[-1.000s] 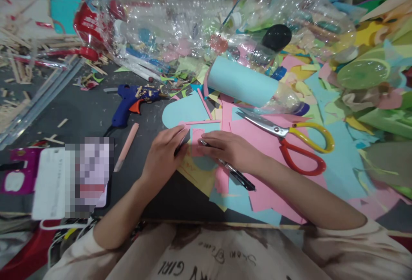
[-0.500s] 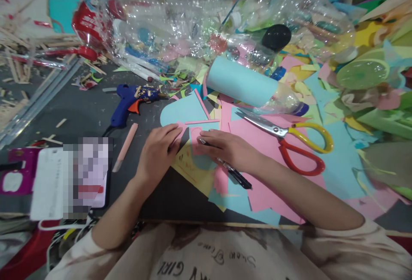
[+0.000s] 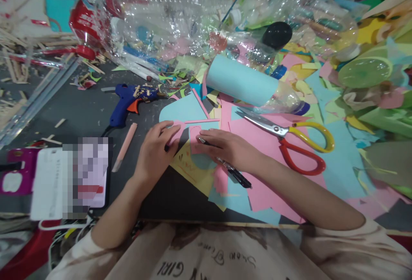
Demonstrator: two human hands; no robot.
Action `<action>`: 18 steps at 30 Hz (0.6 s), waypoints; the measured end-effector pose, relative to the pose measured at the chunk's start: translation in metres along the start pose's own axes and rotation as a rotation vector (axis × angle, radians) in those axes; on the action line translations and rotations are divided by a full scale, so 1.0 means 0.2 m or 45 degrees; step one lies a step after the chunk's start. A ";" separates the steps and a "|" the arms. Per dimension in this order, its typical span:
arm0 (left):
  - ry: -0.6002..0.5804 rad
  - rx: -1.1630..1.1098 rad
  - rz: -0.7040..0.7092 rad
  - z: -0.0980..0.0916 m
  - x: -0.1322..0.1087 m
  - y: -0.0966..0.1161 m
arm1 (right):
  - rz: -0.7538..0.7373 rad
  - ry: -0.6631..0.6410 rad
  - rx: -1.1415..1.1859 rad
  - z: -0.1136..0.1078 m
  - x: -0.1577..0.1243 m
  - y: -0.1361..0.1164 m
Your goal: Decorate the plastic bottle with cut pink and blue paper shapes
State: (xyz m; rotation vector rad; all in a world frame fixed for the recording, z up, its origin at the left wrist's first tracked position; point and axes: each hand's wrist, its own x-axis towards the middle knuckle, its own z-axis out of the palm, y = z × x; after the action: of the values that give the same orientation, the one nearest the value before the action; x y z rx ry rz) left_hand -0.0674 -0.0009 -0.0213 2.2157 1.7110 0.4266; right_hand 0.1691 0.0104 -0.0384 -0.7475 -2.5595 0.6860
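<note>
My right hand is closed round a black pen whose tip rests on a small pink paper piece. Beneath that piece lie light blue paper and a yellow sheet. My left hand lies beside it on the dark table, fingers curled, fingertips pinching the pink paper's left edge. Both hands nearly touch over the paper.
Red and yellow scissors lie right of my hands on pink paper. A blue glue gun and a pink stick lie to the left. A light blue roll, clear plastic bottles, paper scraps and a blurred white box surround them.
My left hand has slid a little left and its fingers have curled onto the pink paper's edge. My right hand with the pen has barely moved.
</note>
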 end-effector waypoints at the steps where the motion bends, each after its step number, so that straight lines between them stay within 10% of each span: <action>1: 0.011 0.018 -0.005 0.00 0.00 0.00 | -0.005 0.012 -0.004 0.00 0.00 0.00; 18: 0.114 -0.126 -0.037 0.01 0.03 -0.02 | -0.237 0.058 -0.062 0.01 -0.01 0.01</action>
State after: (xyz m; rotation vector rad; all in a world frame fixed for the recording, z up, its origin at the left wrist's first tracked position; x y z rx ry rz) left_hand -0.0676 0.0054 -0.0251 2.1288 1.7255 0.5985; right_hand 0.1703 0.0114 -0.0410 -0.5250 -2.5709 0.5426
